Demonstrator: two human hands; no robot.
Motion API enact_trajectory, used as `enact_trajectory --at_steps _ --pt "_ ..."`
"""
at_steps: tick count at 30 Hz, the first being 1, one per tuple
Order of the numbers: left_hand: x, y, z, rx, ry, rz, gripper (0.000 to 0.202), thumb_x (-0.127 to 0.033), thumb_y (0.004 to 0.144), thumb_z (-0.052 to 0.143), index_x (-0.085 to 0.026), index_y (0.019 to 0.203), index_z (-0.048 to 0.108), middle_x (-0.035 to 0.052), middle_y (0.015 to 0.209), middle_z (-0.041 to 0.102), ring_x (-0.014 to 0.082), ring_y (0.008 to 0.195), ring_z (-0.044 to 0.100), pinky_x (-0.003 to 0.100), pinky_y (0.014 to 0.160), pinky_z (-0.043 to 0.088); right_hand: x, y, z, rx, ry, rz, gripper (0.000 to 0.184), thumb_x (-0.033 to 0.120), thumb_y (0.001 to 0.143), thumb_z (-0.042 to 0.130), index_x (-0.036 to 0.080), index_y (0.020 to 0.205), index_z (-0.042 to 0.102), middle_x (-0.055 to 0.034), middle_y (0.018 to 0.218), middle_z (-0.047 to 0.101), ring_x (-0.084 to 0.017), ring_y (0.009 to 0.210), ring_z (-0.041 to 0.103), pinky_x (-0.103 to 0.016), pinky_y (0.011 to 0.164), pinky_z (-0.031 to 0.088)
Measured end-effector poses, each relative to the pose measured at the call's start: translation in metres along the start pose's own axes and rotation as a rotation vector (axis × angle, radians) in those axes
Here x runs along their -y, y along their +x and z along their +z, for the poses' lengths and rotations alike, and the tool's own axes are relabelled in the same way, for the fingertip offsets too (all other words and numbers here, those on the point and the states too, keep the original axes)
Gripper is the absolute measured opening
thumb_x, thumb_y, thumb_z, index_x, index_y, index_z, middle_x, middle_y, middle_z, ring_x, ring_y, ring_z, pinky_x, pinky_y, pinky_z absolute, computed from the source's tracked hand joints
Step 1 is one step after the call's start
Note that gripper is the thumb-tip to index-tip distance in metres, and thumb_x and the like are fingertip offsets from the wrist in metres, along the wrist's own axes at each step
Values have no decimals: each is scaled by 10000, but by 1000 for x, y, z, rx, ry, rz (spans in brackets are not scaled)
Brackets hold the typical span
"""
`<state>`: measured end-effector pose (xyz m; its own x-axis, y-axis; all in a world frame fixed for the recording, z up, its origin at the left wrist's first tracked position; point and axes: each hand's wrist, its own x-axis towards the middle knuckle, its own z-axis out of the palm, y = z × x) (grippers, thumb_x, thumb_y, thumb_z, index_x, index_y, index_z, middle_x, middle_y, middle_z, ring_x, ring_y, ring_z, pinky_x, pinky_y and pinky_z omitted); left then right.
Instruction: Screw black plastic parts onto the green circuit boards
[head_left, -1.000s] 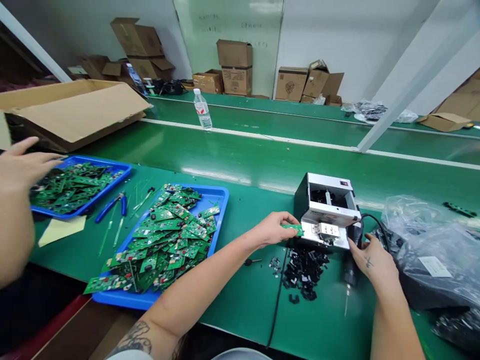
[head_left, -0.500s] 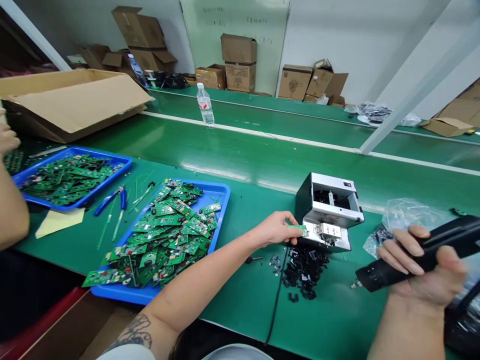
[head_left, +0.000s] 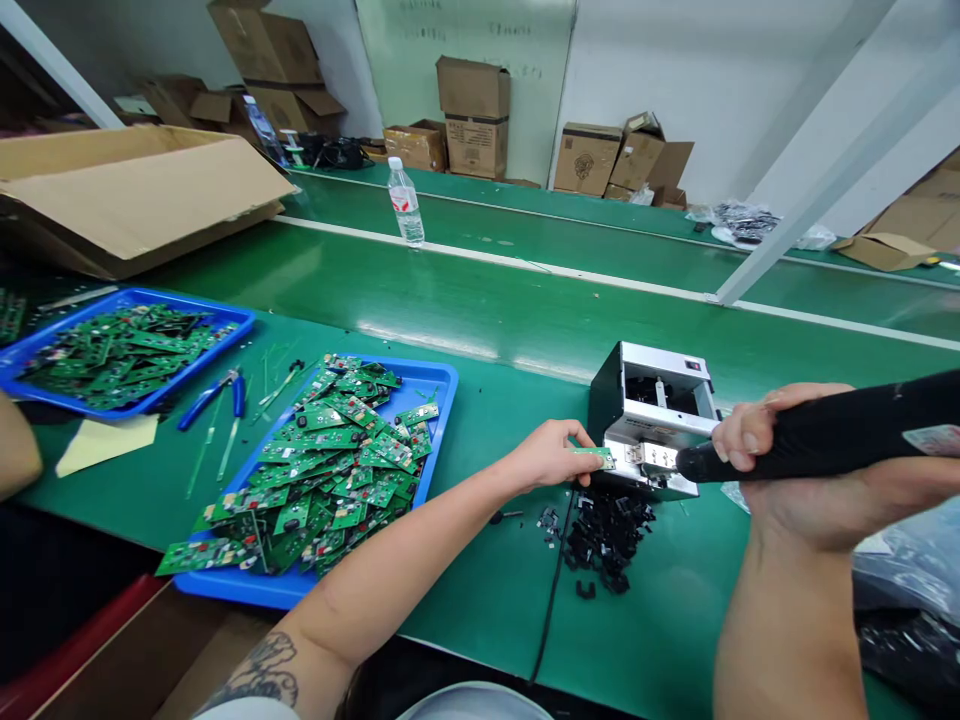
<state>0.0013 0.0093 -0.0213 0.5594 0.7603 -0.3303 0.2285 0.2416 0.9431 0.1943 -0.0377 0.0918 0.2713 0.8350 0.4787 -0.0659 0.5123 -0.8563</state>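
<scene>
Green bench point(head_left: 487, 595) under everything, my left forearm point(head_left: 427, 545) reaching across it at a slant, right one point(head_left: 791, 630) coming up steeper. Machine point(head_left: 664, 428) sits ahead of me. Black power driver point(head_left: 847, 430) is nearly level, nose pointing left at the machine — can't tell if it touches — with my right hand point(head_left: 825, 505) curled snugly around it. Left hand point(head_left: 551, 455) has a tight fingertip pinch on a small circuit board point(head_left: 602, 458), right at the machine's front ledge.

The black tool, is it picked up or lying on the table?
Picked up: the right hand wraps around the black tool, holding it above the green table.
</scene>
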Motion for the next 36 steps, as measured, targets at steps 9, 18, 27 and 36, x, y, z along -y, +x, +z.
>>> enact_trajectory --at_steps 9,18,27,36 --pt "3 1 1 -6 6 33 279 -390 733 707 -172 830 561 5 590 642 91 491 465 214 499 320 -10 -6 -2 49 24 50 691 880 571 575 207 707 652 32 430 492 -124 331 427 -264 355 326" --pt "-3 -2 2 -22 60 15 282 -386 710 706 -173 822 558 4 595 643 94 501 481 206 484 316 1 -6 5 90 70 39 702 877 596 554 214 783 689 23 431 499 -129 336 442 -271 362 348" --pt "-1 -3 3 -34 80 29 290 -406 710 690 -171 821 561 0 594 640 100 516 495 207 515 345 -6 18 40 154 121 -79 726 902 634 471 217 736 686 25 398 487 -142 279 413 -284 293 322" --pt "3 0 5 -36 86 38 282 -401 713 690 -179 828 560 -17 585 633 91 510 485 200 513 328 -12 12 40 221 152 3 679 855 615 580 212 790 705 20 436 516 -131 320 432 -276 337 336"
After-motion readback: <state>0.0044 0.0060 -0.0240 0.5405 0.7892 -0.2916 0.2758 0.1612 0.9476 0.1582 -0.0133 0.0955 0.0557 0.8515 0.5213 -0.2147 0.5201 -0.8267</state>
